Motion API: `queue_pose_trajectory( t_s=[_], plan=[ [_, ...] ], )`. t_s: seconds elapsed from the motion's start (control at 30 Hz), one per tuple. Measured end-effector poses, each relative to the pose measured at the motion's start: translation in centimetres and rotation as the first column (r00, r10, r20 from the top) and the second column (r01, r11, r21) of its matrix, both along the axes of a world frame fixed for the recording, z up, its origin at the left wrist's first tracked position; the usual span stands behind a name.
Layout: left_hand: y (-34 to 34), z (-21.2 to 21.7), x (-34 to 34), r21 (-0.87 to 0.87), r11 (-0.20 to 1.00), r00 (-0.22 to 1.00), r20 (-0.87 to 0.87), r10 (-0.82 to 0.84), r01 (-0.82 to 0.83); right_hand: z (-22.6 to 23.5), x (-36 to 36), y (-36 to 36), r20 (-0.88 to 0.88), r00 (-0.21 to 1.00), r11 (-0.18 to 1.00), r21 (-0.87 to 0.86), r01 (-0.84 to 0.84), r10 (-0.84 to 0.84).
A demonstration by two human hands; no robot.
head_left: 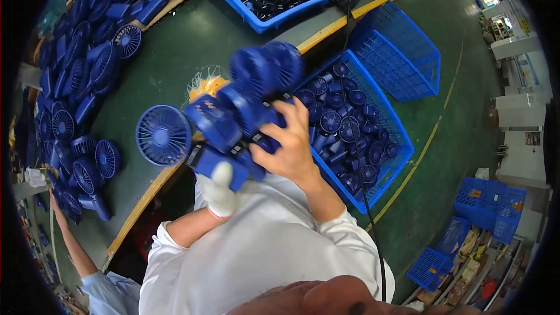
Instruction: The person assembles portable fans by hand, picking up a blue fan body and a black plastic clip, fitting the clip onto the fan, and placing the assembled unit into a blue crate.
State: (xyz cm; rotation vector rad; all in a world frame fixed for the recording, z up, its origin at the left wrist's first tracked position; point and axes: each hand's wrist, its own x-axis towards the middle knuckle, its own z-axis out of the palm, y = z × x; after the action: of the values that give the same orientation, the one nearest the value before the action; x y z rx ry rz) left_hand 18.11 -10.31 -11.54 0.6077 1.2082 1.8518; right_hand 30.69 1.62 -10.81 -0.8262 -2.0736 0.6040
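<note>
Several blue handheld fans are bunched between my hands, above the table's near edge and partly blurred. My left hand (220,193), in a white glove, is closed around the handle of a blue fan (164,135) whose round grille points left. My right hand (287,147), bare, spreads its fingers over the handles of other blue fans (252,73), gripping them from the right. Another blue fan body (213,122) lies against the bunch. The handle ends show small black parts. Where each handle meets my palms is hidden.
A heap of blue fans (87,90) covers the table's left side. A blue tray (265,23) of black parts stands at the back. Right of me are a blue crate (402,163) filled with fans and another blue crate (429,81). A co-worker's arm (76,245) reaches in at lower left.
</note>
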Motion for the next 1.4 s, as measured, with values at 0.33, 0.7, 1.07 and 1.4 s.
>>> queue_pose_trajectory(
  t_s=[0.33,0.7,1.07,1.4],
  plan=[
    [5.1,-5.5,7.4,-0.52,0.771,0.908,0.02,-0.418,0.367,-13.6,12.4,-6.0,0.046,0.878,0.554,-0.76,0.34,-0.476],
    [25.2,-17.5,15.7,-0.374,0.399,0.544,0.647,-0.534,0.837,-22.1,19.9,5.4,0.31,0.498,0.377,-0.375,0.847,-0.81],
    [35.0,-22.8,18.0,-0.852,0.291,-0.005,-0.325,-0.946,0.435,-26.6,21.6,12.3,0.59,0.414,0.336,-0.243,0.91,-0.694],
    [24.9,-22.4,10.8,-0.76,0.558,0.299,-0.476,-0.827,0.332,-24.2,14.5,11.9,0.703,0.308,0.58,0.18,0.795,-0.641]
  ],
)
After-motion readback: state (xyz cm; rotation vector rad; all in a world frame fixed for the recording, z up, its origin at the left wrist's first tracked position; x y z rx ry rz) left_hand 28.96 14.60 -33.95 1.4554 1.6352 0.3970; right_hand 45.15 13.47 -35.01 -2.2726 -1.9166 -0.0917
